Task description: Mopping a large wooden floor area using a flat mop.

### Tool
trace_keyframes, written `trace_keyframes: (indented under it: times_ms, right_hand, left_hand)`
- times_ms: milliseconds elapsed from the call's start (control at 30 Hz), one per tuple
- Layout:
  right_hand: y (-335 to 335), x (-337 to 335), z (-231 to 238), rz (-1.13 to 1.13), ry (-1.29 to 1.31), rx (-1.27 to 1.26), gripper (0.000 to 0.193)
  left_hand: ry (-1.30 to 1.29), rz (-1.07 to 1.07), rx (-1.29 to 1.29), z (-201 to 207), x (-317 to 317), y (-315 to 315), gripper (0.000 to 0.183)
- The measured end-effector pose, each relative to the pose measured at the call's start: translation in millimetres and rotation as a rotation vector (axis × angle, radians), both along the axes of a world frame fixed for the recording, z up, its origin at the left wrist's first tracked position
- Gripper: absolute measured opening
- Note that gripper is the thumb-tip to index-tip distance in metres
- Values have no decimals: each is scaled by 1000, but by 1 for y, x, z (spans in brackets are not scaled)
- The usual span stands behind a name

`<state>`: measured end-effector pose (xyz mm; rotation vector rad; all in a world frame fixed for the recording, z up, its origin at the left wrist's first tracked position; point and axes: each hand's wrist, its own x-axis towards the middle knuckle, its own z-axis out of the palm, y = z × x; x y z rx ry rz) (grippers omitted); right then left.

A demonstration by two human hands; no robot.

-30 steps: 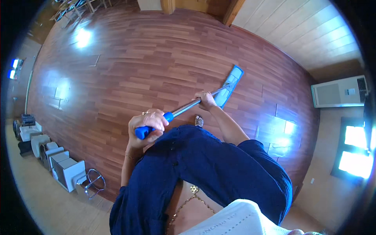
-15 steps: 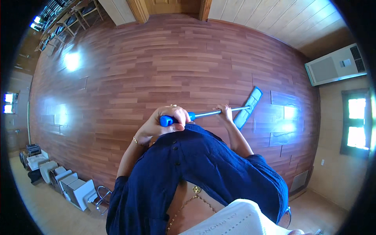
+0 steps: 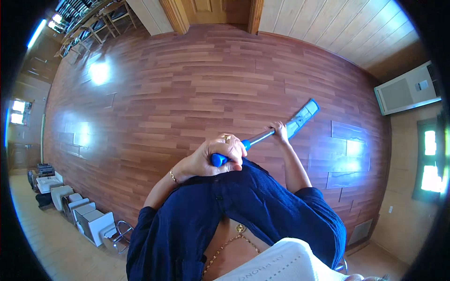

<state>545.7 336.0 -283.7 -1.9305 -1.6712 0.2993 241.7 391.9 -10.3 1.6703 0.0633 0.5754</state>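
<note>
A flat mop point(image 3: 309, 112) with a long pale blue head rests on the wood-look floor point(image 3: 197, 75), out to the right in front of me. Around the blue grip at the top end of its handle, my left hand point(image 3: 216, 152) is closed. Farther down the thin metal pole, close to the mop head, my right hand point(image 3: 280, 132) is wrapped around it. Part of the mop head's near end is hidden behind my right hand and forearm. The handle slants from my waist toward the far right.
A white floor-standing air conditioner point(image 3: 403, 93) stands by the right wall. Chairs point(image 3: 110, 18) line the far left, and more furniture point(image 3: 93, 220) stands at the near left. A wooden door point(image 3: 216, 11) is at the back. Flat floor pieces point(image 3: 349, 154) lie to the right.
The mop head has slid away from me across the floor and turned closer to the handle's line. Both hands keep their grip. My view has shifted slightly.
</note>
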Motion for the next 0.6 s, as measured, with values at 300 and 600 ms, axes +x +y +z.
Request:
trace_keyframes:
  times_ms: [300, 600]
  right_hand:
    - [103, -65, 23, 393, 176, 232, 28]
    - [175, -162, 64, 864, 248, -31, 12]
  left_hand:
    - [96, 359, 486, 53, -24, -11, 20]
    - [6, 598, 788, 94, -51, -7, 17]
